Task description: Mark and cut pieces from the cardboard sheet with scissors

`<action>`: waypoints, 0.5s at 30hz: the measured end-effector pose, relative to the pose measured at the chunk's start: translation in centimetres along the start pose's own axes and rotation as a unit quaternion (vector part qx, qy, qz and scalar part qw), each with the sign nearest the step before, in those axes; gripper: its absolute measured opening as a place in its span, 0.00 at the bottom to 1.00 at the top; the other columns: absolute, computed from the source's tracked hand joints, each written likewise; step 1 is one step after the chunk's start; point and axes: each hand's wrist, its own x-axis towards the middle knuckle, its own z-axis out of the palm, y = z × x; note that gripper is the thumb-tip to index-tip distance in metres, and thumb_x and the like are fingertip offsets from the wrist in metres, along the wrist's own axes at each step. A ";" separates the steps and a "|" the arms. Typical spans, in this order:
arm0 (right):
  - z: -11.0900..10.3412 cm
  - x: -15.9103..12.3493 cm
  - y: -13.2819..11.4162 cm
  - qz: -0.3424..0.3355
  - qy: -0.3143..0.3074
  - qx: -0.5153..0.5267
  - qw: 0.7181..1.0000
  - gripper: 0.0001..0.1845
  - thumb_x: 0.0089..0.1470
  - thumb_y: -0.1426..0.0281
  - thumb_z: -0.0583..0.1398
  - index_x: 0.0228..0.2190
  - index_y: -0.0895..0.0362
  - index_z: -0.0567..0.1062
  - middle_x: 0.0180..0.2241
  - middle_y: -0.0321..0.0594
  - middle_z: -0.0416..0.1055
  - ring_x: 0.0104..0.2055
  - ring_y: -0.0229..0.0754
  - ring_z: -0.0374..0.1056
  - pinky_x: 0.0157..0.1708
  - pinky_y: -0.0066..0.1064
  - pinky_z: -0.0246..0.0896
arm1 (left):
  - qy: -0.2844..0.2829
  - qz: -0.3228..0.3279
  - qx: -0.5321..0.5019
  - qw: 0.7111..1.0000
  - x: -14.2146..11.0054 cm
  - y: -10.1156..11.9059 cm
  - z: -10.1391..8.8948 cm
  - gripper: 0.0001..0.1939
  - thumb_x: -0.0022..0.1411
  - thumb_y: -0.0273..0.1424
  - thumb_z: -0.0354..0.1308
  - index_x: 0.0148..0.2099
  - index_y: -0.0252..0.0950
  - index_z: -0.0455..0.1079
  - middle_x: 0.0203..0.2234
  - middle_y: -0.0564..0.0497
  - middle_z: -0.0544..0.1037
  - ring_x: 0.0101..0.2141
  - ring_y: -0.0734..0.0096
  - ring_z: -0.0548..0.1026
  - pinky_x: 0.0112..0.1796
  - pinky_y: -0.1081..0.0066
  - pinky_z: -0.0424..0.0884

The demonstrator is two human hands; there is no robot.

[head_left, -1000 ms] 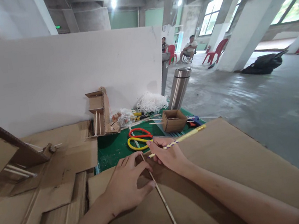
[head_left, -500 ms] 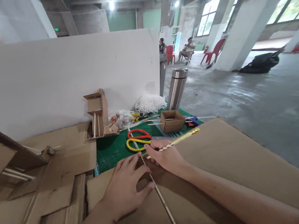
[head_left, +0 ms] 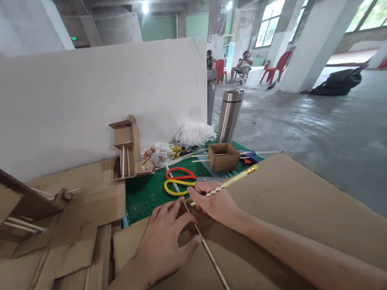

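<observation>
My left hand lies on a large cardboard sheet, its fingertips and thumb holding a thin wooden stick down against it. The stick runs from the sheet's far edge toward me. In my right hand a striped yellow pencil is gripped in a writing hold. Its tip is close to the stick's far end, beside my left fingertips; whether it touches the cardboard I cannot tell. Just beyond my hands are scissors with red and yellow handles, their blades partly behind my right hand.
On the green tabletop stand a small cardboard box with sticks, a steel flask and a heap of white string. Cardboard structures stand at left on more cardboard. A white panel rises behind. Two people sit far off.
Almost nothing differs. The stick and my left fingertips appear shifted very slightly to the right; the pencil stays at the stick's far end.
</observation>
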 end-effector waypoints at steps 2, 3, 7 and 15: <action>0.0 0.0 0.0 -0.001 0.000 0.000 1.000 0.22 0.56 0.64 0.53 0.14 0.54 0.57 0.14 0.31 0.59 0.18 0.35 0.55 0.20 0.27 0.47 | -0.003 -0.001 -0.002 1.000 0.0 -0.1 0.1 0.11 0.59 0.38 0.57 0.45 0.45 0.69 0.56 0.47 0.67 0.57 0.53 0.60 0.53 0.48 0.60; 0.0 0.0 -0.1 -0.001 0.001 -0.002 1.000 0.22 0.56 0.64 0.53 0.14 0.54 0.57 0.13 0.31 0.59 0.18 0.35 0.55 0.20 0.27 0.46 | -0.004 -0.002 -0.002 1.000 0.0 -0.1 0.1 0.11 0.59 0.38 0.57 0.45 0.45 0.69 0.56 0.48 0.67 0.57 0.53 0.60 0.53 0.49 0.60; -0.1 0.0 -0.2 -0.003 0.004 -0.006 1.000 0.21 0.56 0.65 0.53 0.14 0.55 0.57 0.13 0.31 0.59 0.18 0.34 0.54 0.20 0.27 0.45 | 0.002 0.001 -0.006 1.000 0.0 -0.1 0.2 0.10 0.59 0.38 0.58 0.44 0.44 0.70 0.56 0.48 0.67 0.57 0.54 0.60 0.53 0.49 0.59; -0.3 0.1 -0.4 -0.014 0.002 0.005 1.000 0.21 0.55 0.65 0.52 0.14 0.54 0.54 0.13 0.30 0.55 0.18 0.33 0.51 0.19 0.27 0.45 | 0.010 0.002 0.012 1.000 -0.1 0.0 0.7 0.09 0.60 0.37 0.56 0.44 0.45 0.70 0.57 0.47 0.65 0.58 0.52 0.59 0.55 0.45 0.55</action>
